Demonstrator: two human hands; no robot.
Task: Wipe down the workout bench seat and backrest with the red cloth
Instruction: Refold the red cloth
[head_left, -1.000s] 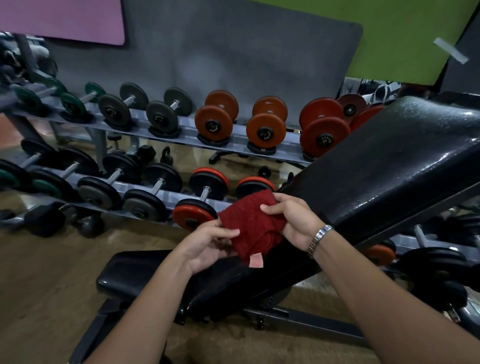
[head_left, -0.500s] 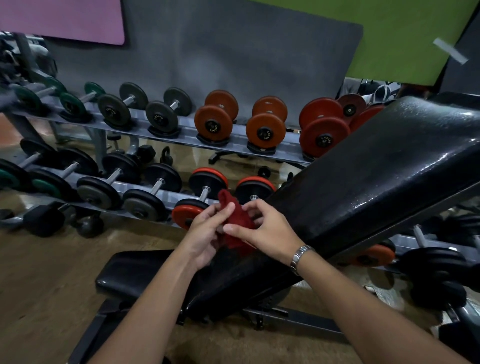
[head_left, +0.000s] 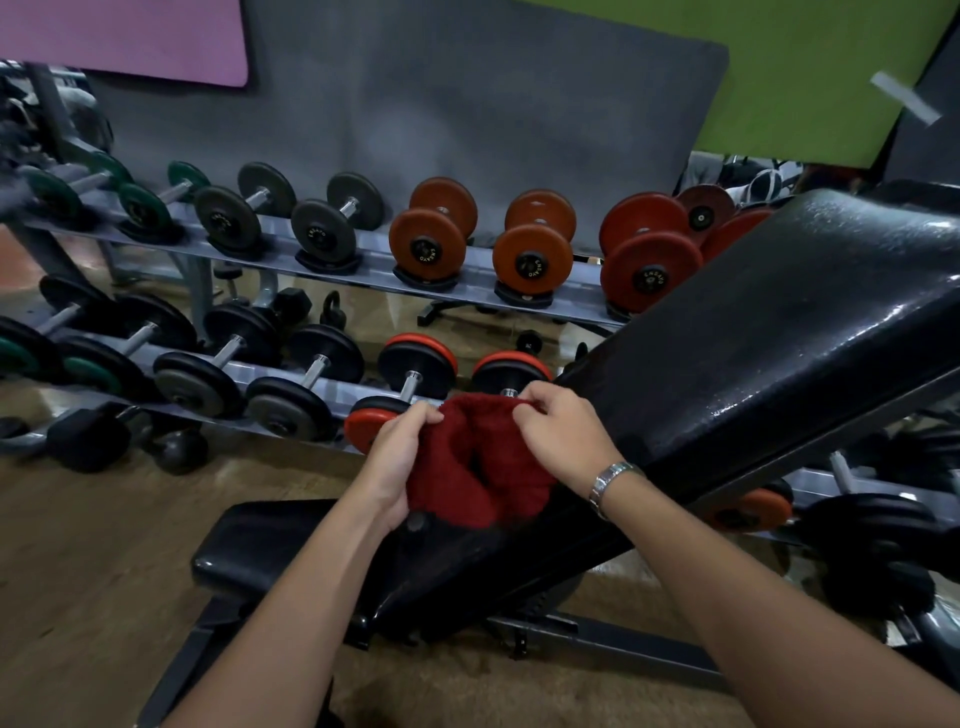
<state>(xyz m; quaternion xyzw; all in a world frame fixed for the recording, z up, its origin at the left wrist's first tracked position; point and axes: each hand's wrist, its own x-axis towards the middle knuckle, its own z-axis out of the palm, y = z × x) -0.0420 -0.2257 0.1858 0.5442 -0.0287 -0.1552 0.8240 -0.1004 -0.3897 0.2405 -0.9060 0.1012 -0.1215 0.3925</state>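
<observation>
Over the lower end of the sloped black vinyl backrest (head_left: 769, 353), where it meets the flat black padded seat (head_left: 270, 545), both hands hold the thick red terry cloth (head_left: 478, 467) bunched between them; the left hand (head_left: 400, 457) grips its left side with fingers curled under the fabric, and the right hand (head_left: 566, 431), a metal watch at its wrist, pinches the top edge between thumb and fingertips. The cloth hangs in a loose fold with a dark hollow at its middle, just above the pad, and whether it touches the vinyl cannot be told. It looks soft, light and limp, so it will sag wherever unsupported; I judge it best gathered into a flat pad under one palm rather than held by an edge. The backrest shines, possibly damp, so the cloth may slide easily. Behind the bench stands a two-tier grey steel dumbbell rack (head_left: 363, 249); wiping, by my reading, has not begun.
</observation>
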